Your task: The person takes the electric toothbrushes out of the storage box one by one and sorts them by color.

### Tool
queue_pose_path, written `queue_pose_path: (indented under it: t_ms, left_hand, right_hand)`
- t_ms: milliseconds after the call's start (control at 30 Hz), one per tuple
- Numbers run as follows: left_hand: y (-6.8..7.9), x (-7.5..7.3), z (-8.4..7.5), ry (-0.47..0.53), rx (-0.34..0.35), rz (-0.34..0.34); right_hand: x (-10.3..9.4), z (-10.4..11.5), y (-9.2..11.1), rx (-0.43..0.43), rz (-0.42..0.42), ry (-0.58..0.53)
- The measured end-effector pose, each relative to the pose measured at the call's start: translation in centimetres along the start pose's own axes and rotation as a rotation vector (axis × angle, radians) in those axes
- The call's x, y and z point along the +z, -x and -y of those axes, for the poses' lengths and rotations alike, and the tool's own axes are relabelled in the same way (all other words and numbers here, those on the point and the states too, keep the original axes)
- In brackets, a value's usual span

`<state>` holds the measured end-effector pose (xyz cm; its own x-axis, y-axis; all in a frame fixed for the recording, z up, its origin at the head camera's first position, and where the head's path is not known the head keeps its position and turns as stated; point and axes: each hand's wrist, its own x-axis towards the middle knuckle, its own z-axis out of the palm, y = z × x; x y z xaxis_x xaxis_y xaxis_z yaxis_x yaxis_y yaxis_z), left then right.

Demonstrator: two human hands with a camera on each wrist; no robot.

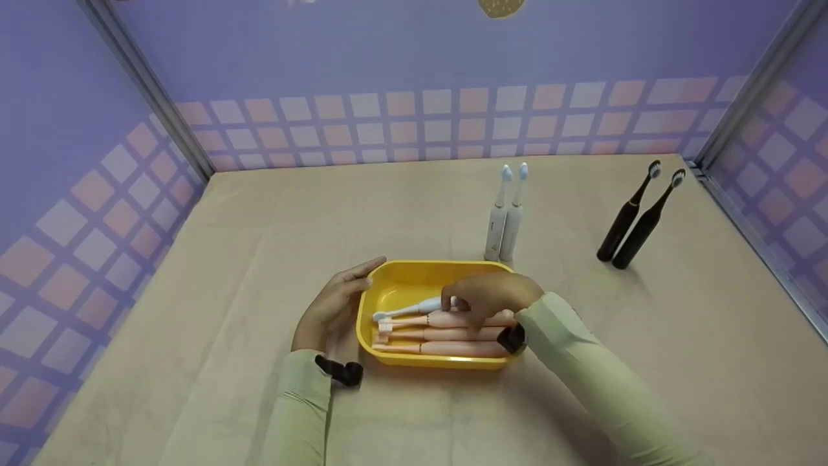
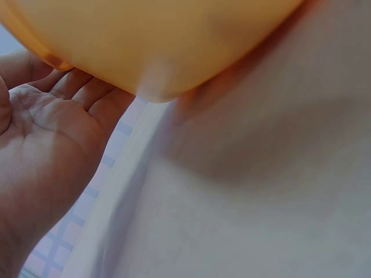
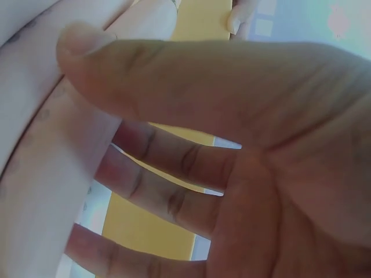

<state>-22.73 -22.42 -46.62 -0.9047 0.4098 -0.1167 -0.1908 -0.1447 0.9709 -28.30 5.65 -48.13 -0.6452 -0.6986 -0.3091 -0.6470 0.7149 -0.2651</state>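
Head view: a yellow tray [image 1: 414, 364] sits on the counter [image 1: 278, 246], before the person. In it lie a white toothbrush [image 1: 414, 309] and three pink toothbrushes [image 1: 462, 349], roughly side by side, heads toward the left end; the tray's yellow floor shows behind them. The left hand [image 1: 331, 305] touches the tray's left rear corner, fingers mostly straight. The right hand [image 1: 493, 295] reaches in over the right end, fingers bent down onto the handles. Just behind the tray's right rear corner, two white electric toothbrushes [image 1: 502, 223] appear to stand together; well to the right is a dark pair [image 1: 637, 223]. Counter surface runs wide to the left and between the two pairs, up to the patterned walls [image 1: 414, 55].

Left wrist view: the palm faces up beneath the tray's rim, extended fingers against its outer wall; counter spreads alongside.

Right wrist view: the thumb lies over a pink handle and the fingers meet its far side, gripping it; white plastic and yellow tray show past the fingers.
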Motion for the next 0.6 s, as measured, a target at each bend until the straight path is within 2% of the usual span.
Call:
queue_pose_path:
  t_ms: [33, 133, 167, 267, 367, 500, 600]
  left_hand:
    - [0.0, 0.0, 0.0, -0.001, 0.001, -0.001]
    - [0.0, 0.0, 0.0, 0.001, 0.006, -0.002]
    - [-0.1, 0.0, 0.1, 0.005, 0.005, -0.003]
    - [-0.1, 0.0, 0.1, 0.015, 0.003, -0.007]
    - [-0.1, 0.0, 0.2, -0.001, 0.003, -0.004]
    - [-0.1, -0.1, 0.1, -0.023, 0.005, -0.002]
    - [-0.1, -0.1, 0.1, -0.021, 0.006, -0.013]
  right_hand:
    - [-3.0, 1.8, 2.7, 0.007, 0.124, -0.099]
    - [-6.4, 5.4, 6.1, -0.036, 0.124, -0.087]
    - [-6.8, 5.9, 6.7, -0.061, 0.116, -0.08]
    - [-7.1, 6.3, 7.0, -0.076, 0.112, -0.076]
    - [-6.3, 5.2, 6.1, -0.068, 0.124, -0.094]
    - [-6.2, 4.9, 5.6, -0.012, 0.157, -0.123]
    - [-6.2, 4.7, 5.6, -0.019, 0.153, -0.121]
